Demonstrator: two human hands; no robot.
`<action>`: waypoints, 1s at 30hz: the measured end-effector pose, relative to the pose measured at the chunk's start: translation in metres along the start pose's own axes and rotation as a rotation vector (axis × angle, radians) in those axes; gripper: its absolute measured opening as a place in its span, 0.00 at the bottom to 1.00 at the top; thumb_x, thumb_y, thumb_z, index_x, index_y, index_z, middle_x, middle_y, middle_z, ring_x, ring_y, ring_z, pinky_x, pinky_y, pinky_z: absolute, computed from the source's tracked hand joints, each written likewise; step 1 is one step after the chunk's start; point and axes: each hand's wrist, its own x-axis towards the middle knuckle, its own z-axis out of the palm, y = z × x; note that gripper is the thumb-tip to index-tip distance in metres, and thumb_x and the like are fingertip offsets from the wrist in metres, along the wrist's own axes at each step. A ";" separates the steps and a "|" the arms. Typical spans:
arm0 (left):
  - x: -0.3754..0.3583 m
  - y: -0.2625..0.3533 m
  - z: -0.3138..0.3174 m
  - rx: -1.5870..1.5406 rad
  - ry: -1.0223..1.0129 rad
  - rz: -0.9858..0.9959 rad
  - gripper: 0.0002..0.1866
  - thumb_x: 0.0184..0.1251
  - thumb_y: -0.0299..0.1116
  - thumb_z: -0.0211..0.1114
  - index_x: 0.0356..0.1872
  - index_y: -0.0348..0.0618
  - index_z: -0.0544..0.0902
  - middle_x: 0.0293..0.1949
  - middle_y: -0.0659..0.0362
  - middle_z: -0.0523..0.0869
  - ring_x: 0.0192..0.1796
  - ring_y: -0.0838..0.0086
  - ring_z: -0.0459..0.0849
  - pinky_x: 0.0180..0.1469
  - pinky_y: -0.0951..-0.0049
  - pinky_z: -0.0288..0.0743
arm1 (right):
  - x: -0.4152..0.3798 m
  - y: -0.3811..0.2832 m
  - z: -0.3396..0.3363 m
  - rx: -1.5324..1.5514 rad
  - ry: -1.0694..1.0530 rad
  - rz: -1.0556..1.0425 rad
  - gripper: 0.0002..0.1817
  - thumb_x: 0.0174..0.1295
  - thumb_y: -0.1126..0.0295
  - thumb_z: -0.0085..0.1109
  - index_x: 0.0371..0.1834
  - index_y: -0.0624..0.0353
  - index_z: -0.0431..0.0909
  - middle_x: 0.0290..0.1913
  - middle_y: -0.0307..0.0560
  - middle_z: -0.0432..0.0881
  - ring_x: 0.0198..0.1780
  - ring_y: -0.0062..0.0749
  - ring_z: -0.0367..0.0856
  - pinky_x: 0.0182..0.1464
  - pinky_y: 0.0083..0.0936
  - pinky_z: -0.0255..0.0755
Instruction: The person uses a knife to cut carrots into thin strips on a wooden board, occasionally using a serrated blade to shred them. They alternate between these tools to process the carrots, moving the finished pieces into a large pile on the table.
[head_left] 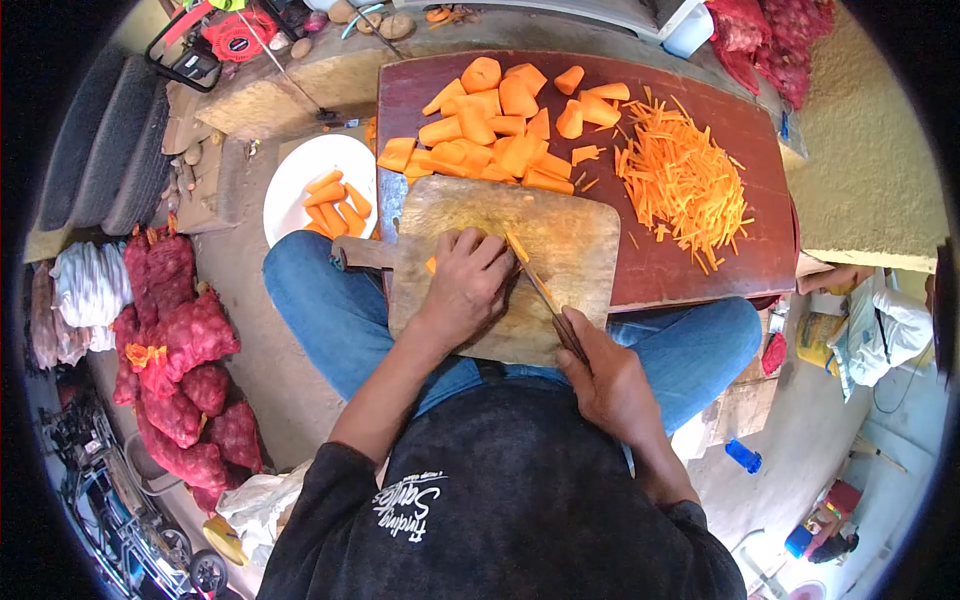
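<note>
A worn wooden cutting board point(580, 250) lies across my lap against the table. My left hand point(465, 278) presses down on it with curled fingers, holding a carrot piece point(432, 265) that is mostly hidden under the palm. In my right hand point(608, 378) is the handle of a knife point(541, 288), its blade angled up and left beside my left fingertips. A thin orange carrot sliver point(516, 246) shows at the blade's tip. Beyond the board sit several peeled carrot chunks point(490, 125). To their right is a heap of carrot sticks point(685, 180).
The reddish-brown table point(740, 265) carries the carrots. Left of it, a white basin point(283, 200) holds several carrot pieces point(335, 208). Red mesh sacks point(185, 345) lie on the floor at left. Far to the lower right, another person point(832, 540) is partly visible.
</note>
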 end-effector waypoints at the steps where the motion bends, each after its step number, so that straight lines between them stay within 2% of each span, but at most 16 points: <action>1: 0.000 0.000 -0.002 -0.009 0.015 0.016 0.15 0.59 0.28 0.77 0.48 0.41 0.89 0.47 0.56 0.84 0.54 0.56 0.82 0.62 0.49 0.71 | -0.003 -0.003 0.001 -0.028 -0.009 0.010 0.30 0.80 0.70 0.68 0.82 0.64 0.74 0.63 0.70 0.90 0.62 0.66 0.92 0.62 0.47 0.87; 5: 0.005 -0.004 0.008 -0.065 0.064 0.050 0.14 0.59 0.27 0.77 0.47 0.40 0.89 0.45 0.56 0.84 0.53 0.55 0.82 0.60 0.50 0.73 | 0.003 0.004 0.003 -0.056 0.042 -0.038 0.27 0.81 0.73 0.65 0.80 0.65 0.75 0.60 0.71 0.90 0.59 0.68 0.92 0.58 0.46 0.87; 8: 0.000 -0.003 0.011 -0.081 0.051 0.008 0.14 0.58 0.26 0.77 0.47 0.39 0.89 0.44 0.55 0.84 0.54 0.55 0.82 0.61 0.51 0.74 | 0.030 0.010 0.013 0.023 0.003 -0.117 0.30 0.80 0.73 0.64 0.82 0.66 0.69 0.54 0.72 0.89 0.54 0.72 0.91 0.51 0.56 0.86; 11: 0.002 -0.002 0.012 -0.096 0.098 0.009 0.15 0.58 0.26 0.77 0.47 0.39 0.90 0.43 0.55 0.84 0.53 0.54 0.83 0.62 0.51 0.74 | 0.050 0.012 0.015 -0.027 0.038 -0.121 0.29 0.82 0.71 0.62 0.83 0.63 0.69 0.55 0.73 0.89 0.54 0.73 0.91 0.52 0.58 0.85; 14: 0.000 -0.007 0.015 -0.112 0.160 0.019 0.14 0.59 0.25 0.76 0.47 0.38 0.90 0.43 0.55 0.85 0.51 0.54 0.83 0.62 0.51 0.74 | 0.037 0.005 0.008 0.016 0.047 -0.094 0.28 0.84 0.69 0.60 0.83 0.60 0.69 0.55 0.73 0.89 0.54 0.74 0.90 0.53 0.61 0.84; 17: 0.000 -0.003 0.008 -0.110 0.107 -0.028 0.13 0.60 0.25 0.76 0.46 0.38 0.90 0.42 0.55 0.85 0.50 0.54 0.83 0.62 0.51 0.74 | 0.024 -0.004 0.005 0.010 0.010 -0.038 0.26 0.84 0.67 0.59 0.81 0.58 0.71 0.53 0.74 0.89 0.54 0.74 0.90 0.54 0.61 0.83; 23: 0.002 0.001 0.008 -0.114 0.142 -0.055 0.12 0.58 0.25 0.75 0.44 0.39 0.90 0.41 0.55 0.84 0.51 0.54 0.83 0.61 0.50 0.73 | 0.057 0.000 0.010 0.052 0.004 -0.024 0.24 0.83 0.68 0.62 0.79 0.56 0.73 0.51 0.74 0.89 0.54 0.76 0.89 0.53 0.60 0.83; 26: -0.002 -0.004 0.011 -0.105 0.147 -0.051 0.11 0.57 0.25 0.75 0.42 0.40 0.89 0.41 0.55 0.84 0.51 0.54 0.83 0.61 0.50 0.73 | 0.037 -0.005 0.003 0.096 -0.004 0.032 0.23 0.83 0.67 0.61 0.78 0.56 0.73 0.51 0.74 0.89 0.54 0.78 0.88 0.52 0.60 0.82; 30: -0.001 -0.001 0.007 -0.122 0.117 -0.077 0.11 0.55 0.24 0.74 0.41 0.41 0.88 0.41 0.55 0.84 0.51 0.54 0.83 0.60 0.51 0.72 | 0.046 0.001 0.015 0.062 0.024 -0.038 0.23 0.84 0.68 0.60 0.79 0.57 0.73 0.52 0.74 0.89 0.55 0.78 0.88 0.53 0.59 0.82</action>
